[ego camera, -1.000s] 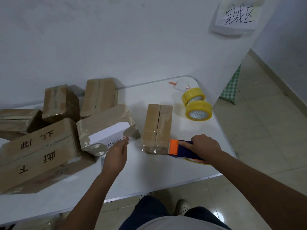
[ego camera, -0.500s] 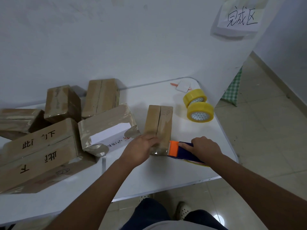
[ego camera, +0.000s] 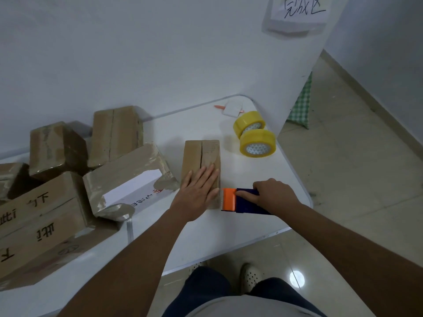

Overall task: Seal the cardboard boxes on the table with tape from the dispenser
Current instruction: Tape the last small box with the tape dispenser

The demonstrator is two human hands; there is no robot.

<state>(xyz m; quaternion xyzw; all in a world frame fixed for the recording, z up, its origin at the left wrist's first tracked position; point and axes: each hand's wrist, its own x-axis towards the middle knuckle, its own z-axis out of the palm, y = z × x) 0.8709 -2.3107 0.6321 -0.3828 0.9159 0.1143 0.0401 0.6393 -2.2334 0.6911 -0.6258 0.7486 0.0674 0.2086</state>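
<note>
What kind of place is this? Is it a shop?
Probably not a shop; it looks like a small packing workspace. Taped cardboard boxes are piled on a white table, spare yellow tape rolls sit nearby, and a handwritten paper sign hangs on the wall.

From my feed, the small box (ego camera: pixel 201 161) at centre frame is matt brown cardboard, and the boxes (ego camera: pixel 57 202) at left wear shiny, wrinkled clear tape over theirs. The dispenser (ego camera: pixel 238 201) at centre right looks like smooth plastic, orange and dark blue. Two tape rolls (ego camera: pixel 254 133) above it gleam glossy yellow. The table (ego camera: pixel 240 225) is smooth matt white; the floor (ego camera: pixel 354 202) at right is polished, reflective tile.
</note>
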